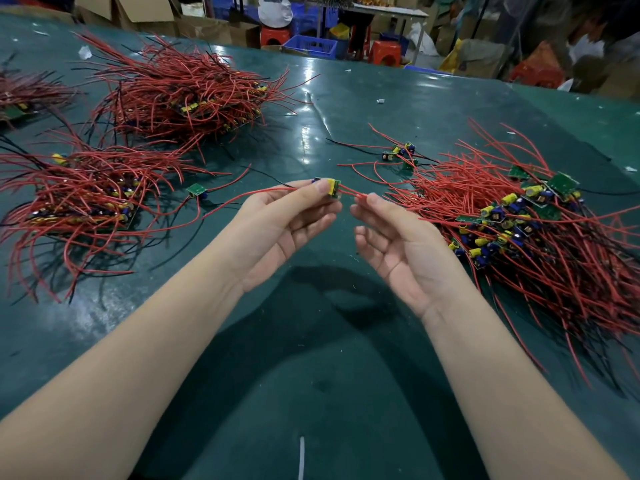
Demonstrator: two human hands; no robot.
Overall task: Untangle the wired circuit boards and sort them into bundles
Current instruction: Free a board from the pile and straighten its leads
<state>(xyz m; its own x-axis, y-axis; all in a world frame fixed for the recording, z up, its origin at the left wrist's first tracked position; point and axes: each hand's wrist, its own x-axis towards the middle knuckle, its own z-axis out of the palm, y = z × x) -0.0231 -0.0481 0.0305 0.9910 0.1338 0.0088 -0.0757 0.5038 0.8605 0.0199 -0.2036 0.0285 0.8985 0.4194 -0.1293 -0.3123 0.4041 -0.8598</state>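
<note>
Head view: left hand (277,220) pinches circuit board (329,187) aloft, clear of worktop (311,341); right hand (398,237) pinches its red wires (349,194), likely straightening for bundling.

Glossy dark-green table cover (346,98) — smooth, reflective; red wires (180,88) in shiny plastic insulation; cardboard boxes (145,8) matt.

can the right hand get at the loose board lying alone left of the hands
Probably not directly: the lone board lies beyond the left hand, which blocks the right hand's path while pinching another board.
</note>
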